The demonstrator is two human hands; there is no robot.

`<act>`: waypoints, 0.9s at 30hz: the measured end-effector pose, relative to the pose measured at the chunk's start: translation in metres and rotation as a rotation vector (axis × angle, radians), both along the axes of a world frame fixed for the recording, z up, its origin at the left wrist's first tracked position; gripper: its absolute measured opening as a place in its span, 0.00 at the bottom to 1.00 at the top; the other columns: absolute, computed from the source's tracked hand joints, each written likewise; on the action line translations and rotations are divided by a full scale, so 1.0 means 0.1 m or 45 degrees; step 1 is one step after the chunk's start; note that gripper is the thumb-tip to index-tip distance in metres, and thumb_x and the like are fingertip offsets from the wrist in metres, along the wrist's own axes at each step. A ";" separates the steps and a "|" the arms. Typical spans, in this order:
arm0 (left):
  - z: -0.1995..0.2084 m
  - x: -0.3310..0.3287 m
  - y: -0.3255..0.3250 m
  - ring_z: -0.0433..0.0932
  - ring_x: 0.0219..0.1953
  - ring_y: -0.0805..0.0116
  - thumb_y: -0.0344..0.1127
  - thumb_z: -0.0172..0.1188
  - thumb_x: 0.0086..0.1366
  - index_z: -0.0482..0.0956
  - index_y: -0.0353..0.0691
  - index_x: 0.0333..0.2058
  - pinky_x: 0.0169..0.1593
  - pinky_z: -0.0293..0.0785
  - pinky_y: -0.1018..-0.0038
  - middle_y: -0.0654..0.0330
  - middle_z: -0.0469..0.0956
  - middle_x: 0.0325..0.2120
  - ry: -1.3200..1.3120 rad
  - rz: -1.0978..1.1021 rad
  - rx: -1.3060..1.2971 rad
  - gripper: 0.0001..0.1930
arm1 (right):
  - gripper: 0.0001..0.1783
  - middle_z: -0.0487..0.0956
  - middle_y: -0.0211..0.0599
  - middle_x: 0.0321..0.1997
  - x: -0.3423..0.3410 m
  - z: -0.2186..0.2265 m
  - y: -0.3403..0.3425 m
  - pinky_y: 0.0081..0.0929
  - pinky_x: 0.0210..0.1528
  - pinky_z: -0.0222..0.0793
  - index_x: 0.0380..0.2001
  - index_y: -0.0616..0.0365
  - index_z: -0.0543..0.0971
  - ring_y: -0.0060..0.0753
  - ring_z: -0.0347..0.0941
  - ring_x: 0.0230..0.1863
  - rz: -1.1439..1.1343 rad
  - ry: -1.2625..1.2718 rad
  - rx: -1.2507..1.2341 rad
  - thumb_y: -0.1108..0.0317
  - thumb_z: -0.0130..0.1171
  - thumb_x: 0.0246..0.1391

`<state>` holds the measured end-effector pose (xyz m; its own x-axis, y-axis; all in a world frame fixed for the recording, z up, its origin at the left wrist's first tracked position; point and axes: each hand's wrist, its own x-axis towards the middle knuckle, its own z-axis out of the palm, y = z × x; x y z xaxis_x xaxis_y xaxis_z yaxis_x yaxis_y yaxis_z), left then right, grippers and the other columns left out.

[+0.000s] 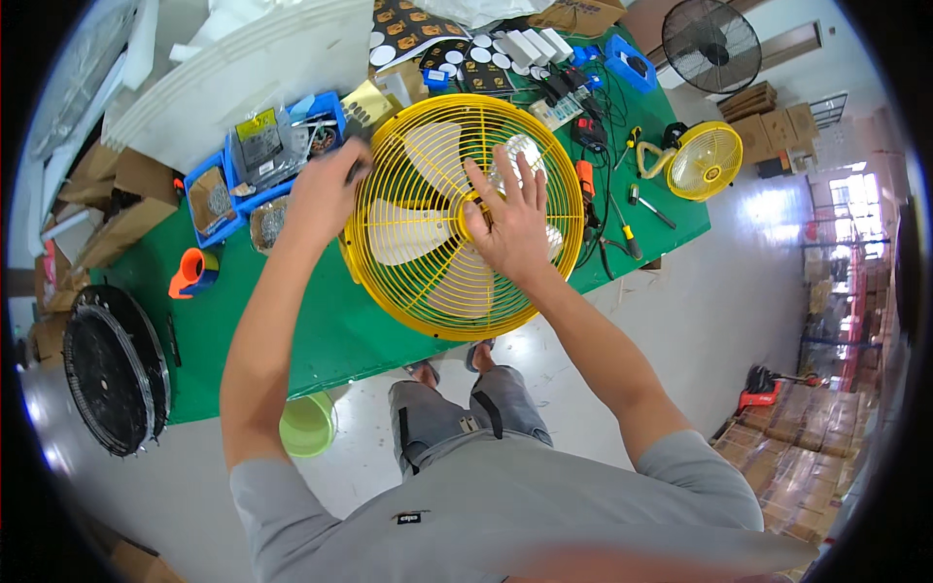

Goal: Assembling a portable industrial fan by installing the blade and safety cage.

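If the right hand [513, 233], fingers spread on the yellow fan [449, 243], presses lightly, the left hand [326, 189], fingers round a blurred dark object [354, 173], could knock the fan askew.

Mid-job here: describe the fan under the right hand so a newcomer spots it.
Find the green table, then go to the middle of its near edge. The large yellow fan there has the right hand spread over it. It dwarfs the small yellow fan at the table's right end.

Two bare hands [326, 189] [515, 228], two yellow fans [457, 233] [707, 160] — one green bucket [309, 447], one green table [340, 325].
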<state>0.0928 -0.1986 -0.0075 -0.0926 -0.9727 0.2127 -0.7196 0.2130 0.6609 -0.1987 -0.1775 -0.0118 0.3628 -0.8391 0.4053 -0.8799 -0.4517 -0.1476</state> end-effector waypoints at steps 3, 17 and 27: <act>-0.02 -0.12 -0.04 0.81 0.39 0.39 0.37 0.62 0.69 0.76 0.47 0.43 0.41 0.75 0.49 0.46 0.82 0.32 0.042 0.053 -0.050 0.07 | 0.30 0.64 0.48 0.75 0.02 0.02 0.01 0.70 0.74 0.48 0.68 0.37 0.74 0.71 0.58 0.73 0.036 -0.040 -0.049 0.52 0.57 0.63; 0.05 -0.97 -0.39 0.78 0.56 0.45 0.21 0.59 0.59 0.78 0.40 0.42 0.63 0.71 0.53 0.52 0.83 0.45 0.168 -0.291 -0.430 0.12 | 0.28 0.66 0.51 0.75 0.07 -0.05 0.04 0.71 0.75 0.42 0.65 0.38 0.77 0.72 0.57 0.74 0.080 -0.172 0.005 0.51 0.56 0.63; -0.67 -1.53 2.48 0.73 0.66 0.47 0.16 0.55 0.54 0.79 0.44 0.42 0.70 0.64 0.51 0.56 0.81 0.56 0.247 -0.198 -0.408 0.19 | 0.24 0.67 0.46 0.74 0.00 -0.17 -0.03 0.65 0.77 0.41 0.64 0.40 0.78 0.64 0.55 0.76 0.088 -0.214 -0.070 0.56 0.54 0.66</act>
<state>-0.0597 0.0492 -0.0748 -0.1619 -0.8319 0.5307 -0.5313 0.5267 0.6636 -0.1984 -0.1806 -0.0285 0.3424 -0.7893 0.5096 -0.8115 -0.5219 -0.2630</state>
